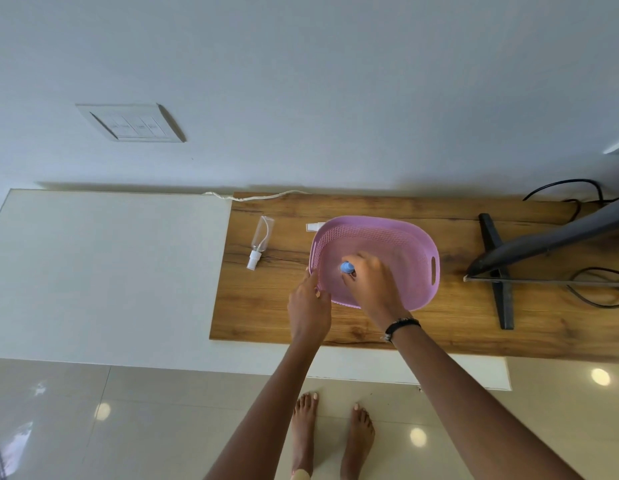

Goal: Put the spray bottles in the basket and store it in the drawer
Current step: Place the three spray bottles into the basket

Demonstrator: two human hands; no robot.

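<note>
Right hand clamped on blue-capped spray bottle inside pink perforated plastic basket, left hand pinching its rim.

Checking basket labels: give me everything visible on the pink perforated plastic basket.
The pink perforated plastic basket is oval, with fine holes in its walls and a slot handle cut into its right side. It sits on the wooden tabletop and looks tipped toward the camera. The left hand touches its left rim. The right hand reaches inside, holding a blue-capped spray bottle. A white object pokes out behind its far-left rim. Its floor is partly hidden by the hand.
</note>
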